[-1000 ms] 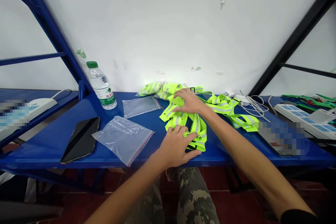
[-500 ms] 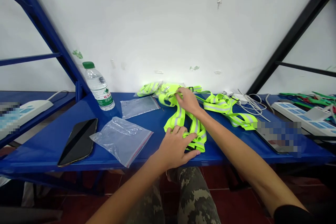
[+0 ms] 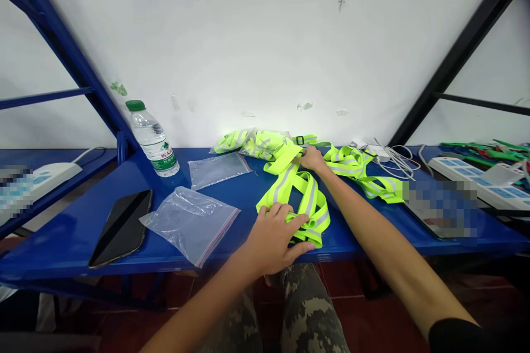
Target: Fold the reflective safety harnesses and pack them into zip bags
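a seated person at a blue metal shelf [image 3: 242, 201] works a neon yellow reflective vest [image 3: 285, 185] with bare hands, its silver-striped straps lying in loose loops across the middle of the shelf. the right hand [image 3: 312, 159] has just slid up and away from the heap, and the upper straps, bunched under that palm a moment earlier, now lie drawn out and more open. its fingers [image 3: 304, 153] are curled in and appear to pinch a strap just below a small black buckle [image 3: 300, 140], though the grip is partly hidden. the left hand [image 3: 271, 242] stays spread over the lower loops at the shelf's front edge, fingers draped across the straps and thumb reaching out along them. to the left stand a water bottle [image 3: 152, 143] with a green cap, its red-and-green label too small to read, and two clear zip bags [image 3: 188, 226] with red-edged closures. a black phone [image 3: 120, 229] lies near the shelf's front edge. white cables [image 3: 397, 160] tangle beyond the vest, and a power strip [image 3: 467, 179] with blue panels sits at the far right. pixelated patches hide whatever lies at either end of the shelf, so no writing there can be read.
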Demonstrator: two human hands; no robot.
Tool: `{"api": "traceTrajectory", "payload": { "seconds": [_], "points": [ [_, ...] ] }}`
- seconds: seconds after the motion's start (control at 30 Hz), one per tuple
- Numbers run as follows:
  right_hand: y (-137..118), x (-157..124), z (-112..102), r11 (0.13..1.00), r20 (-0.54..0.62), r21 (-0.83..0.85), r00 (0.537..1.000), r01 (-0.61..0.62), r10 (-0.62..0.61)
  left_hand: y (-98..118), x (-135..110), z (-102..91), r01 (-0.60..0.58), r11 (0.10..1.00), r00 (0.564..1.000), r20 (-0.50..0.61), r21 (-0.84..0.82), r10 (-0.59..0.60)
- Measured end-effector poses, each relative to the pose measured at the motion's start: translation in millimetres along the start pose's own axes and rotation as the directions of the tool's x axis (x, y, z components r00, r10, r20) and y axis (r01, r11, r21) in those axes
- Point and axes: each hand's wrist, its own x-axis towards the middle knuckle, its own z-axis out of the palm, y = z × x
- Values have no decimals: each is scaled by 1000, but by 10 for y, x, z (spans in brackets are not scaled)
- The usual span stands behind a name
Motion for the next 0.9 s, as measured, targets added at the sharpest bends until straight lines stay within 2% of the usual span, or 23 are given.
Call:
{"api": "traceTrajectory", "payload": {
  "seconds": [0.07,0.1,0.13,0.2,0.27,0.3,0.33,0.4,0.47,0.57,0.7,0.73,0.83,0.9],
  "points": [
    [9,-50,-120,992,132,126,990,26,-43,-7,40,-1,9,1000,1000,-6,30,-8],
    [14,-109,-192,987,151,154,986,46,-70,-12,67,1,13,999,1000,-11,47,-12],
    [20,-201,-264,985,116,145,987,92,-109,-20,98,6,19,998,1000,-18,66,-18],
    [36,-488,-386,973,-75,12,971,230,-228,-39,167,26,33,994,999,-31,106,-30],
    [59,-885,-442,928,-266,-98,889,359,-372,-60,235,56,44,989,998,-47,140,-38],
    [75,-1098,-438,912,-299,-141,861,386,-411,-69,262,72,46,987,998,-54,153,-38],
    [93,-1304,-415,907,-283,-172,862,385,-420,-76,284,87,44,986,998,-59,163,-35],
    [134,-1640,-324,889,-130,-212,890,406,-438,-84,309,108,25,985,998,-62,168,-15],
    [170,-1830,-220,881,-41,-155,888,447,-458,-86,311,114,-2,988,998,-64,156,12],
    [196,-1863,-128,854,-31,-15,854,520,-520,-85,293,101,-31,993,997,-70,111,39],
    [222,-1765,-126,774,36,96,775,626,-631,-87,281,84,-37,997,995,-86,67,43],
    [238,-1763,-126,761,8,74,763,644,-647,-87,283,84,-38,997,995,-85,67,44],
    [300,-1837,-112,757,-189,-105,735,644,-651,-87,296,92,-41,996,997,-63,83,46],
    [339,-1928,-103,742,-214,-172,711,648,-670,-85,300,99,-46,995,997,-53,89,50]
  ]
}}
